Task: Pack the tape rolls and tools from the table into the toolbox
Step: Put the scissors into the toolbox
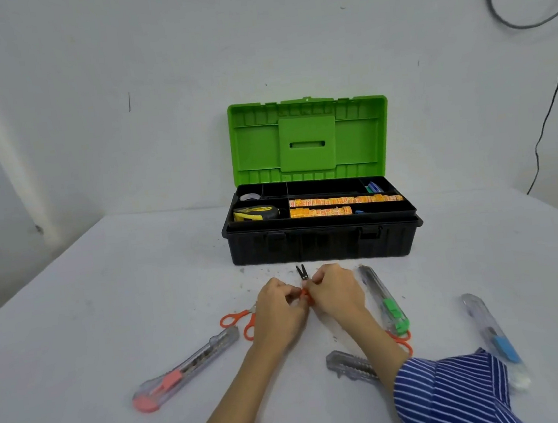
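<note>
Head view: both hands (309,299) pinch small snips (303,277); no writing legible.

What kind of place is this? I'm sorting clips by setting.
Probably a plain indoor workspace set up for recording, not a real workshop: a white-covered table against a bare white wall, loose cables hanging at the right, and only a toolbox and hand tools laid out.

We count: four utility knives (187,369) (385,300) (493,333) (350,365); three orange-handled scissors (239,320) (304,282) (402,337); one toolbox (319,245), centre frame; one tape measure (255,212); two rows of orange tape rolls (345,200) (320,211).
</note>
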